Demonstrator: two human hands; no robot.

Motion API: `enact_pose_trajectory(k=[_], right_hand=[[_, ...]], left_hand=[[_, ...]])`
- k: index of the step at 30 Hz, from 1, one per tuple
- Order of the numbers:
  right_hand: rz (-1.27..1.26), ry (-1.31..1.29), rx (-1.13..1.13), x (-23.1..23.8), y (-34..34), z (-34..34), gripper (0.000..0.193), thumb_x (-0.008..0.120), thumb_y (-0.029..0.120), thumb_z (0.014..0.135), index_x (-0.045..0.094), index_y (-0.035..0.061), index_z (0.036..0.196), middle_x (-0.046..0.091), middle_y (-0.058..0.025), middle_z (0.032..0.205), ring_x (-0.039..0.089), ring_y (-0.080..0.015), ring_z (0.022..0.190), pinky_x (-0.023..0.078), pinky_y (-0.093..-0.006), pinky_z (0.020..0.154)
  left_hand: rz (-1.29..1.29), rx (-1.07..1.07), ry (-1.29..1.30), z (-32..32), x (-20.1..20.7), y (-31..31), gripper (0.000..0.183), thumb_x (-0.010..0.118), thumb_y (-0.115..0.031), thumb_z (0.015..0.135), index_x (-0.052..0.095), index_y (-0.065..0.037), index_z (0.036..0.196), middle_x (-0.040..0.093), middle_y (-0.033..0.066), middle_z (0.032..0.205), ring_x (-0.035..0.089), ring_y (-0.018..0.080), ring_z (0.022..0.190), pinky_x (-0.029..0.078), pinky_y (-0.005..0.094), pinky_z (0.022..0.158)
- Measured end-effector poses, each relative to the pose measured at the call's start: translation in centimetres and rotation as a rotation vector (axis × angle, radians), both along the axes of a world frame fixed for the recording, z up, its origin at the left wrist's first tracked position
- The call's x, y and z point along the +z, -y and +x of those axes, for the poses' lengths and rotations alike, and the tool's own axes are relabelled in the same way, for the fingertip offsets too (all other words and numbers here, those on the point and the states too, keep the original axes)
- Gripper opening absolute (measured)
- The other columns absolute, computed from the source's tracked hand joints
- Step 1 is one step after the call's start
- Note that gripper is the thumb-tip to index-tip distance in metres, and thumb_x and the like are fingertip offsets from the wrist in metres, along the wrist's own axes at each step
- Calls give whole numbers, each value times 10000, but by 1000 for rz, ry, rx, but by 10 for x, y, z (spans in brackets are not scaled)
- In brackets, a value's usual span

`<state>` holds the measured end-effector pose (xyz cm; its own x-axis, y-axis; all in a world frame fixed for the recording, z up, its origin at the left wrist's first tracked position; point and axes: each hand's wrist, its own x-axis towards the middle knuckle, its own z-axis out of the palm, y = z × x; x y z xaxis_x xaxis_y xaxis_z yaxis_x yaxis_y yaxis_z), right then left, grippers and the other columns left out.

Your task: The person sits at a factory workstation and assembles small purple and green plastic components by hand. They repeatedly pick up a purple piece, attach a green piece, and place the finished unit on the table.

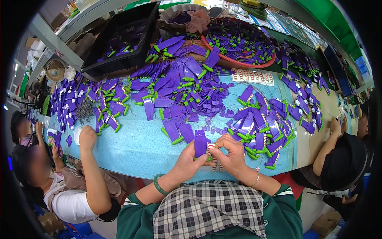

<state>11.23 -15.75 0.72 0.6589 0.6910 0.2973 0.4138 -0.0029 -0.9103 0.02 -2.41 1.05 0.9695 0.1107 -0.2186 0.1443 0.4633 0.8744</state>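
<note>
Close in front of me, my left hand grips a flat purple plastic piece with a green end. The fingers of my right hand pinch a red-and-white striped sticker against the piece's right side. Below the fingers hang short striped strips. Just beyond my left hand lie purple pieces with green ends. To the right is a heap of similar pieces bearing striped stickers. A white sheet of striped stickers lies on the blue mat.
At the back stand a black tray and a red basin, both holding purple parts. A large loose pile covers the table's middle. One co-worker's arm reaches in at the left, where wire bits lie; another person sits at the right.
</note>
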Motion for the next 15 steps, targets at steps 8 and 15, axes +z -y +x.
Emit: enact_pose_trajectory(k=[8, 15], right_hand=[[-17, 333, 16, 6, 3, 8, 191, 760, 161, 736, 622, 40, 788, 624, -88, 773, 585, -225, 717, 458, -332, 607], [-68, -290, 243, 3, -5, 3, 452, 769, 284, 724, 616, 12, 1051, 628, -111, 980, 621, -248, 919, 527, -327, 714]], left_hand=[[94, -77, 63, -5, -2, 1, 282, 476, -89, 967, 427, 8, 1227, 528, 98, 1125, 597, 177, 995, 569, 331, 780], [-467, -209, 75, 1, -20, -2, 327, 375, -345, 1010, 495, -41, 1011, 543, 74, 840, 585, 191, 719, 492, 310, 569]])
